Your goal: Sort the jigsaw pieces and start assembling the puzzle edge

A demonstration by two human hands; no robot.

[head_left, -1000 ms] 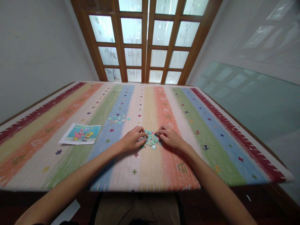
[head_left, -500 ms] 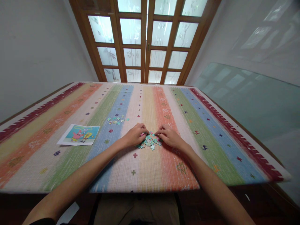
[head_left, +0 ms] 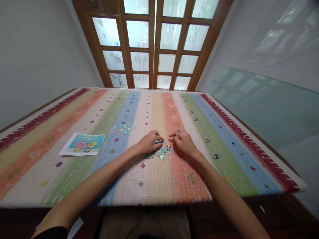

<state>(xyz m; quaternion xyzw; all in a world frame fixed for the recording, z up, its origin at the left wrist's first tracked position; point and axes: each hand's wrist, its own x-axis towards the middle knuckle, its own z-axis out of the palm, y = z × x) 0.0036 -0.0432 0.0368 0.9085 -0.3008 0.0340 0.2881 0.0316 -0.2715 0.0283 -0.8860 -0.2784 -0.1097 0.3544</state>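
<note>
Both my hands rest at a small pile of puzzle pieces (head_left: 160,151) in the middle of the striped worktop (head_left: 174,179). My left hand (head_left: 149,142) curls onto the pile, fingertips pinched among pieces; whether its grip holds one I cannot tell. My right hand (head_left: 183,142) lies beside it, fingers loosely apart.

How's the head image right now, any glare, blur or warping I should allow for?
Head view: sharp at the hands, left hand and right hand over the puzzle pieces; wide-angle warping bows the table edge and door; door panes bright but not glaring; soft, even light, faint shadows.
</note>
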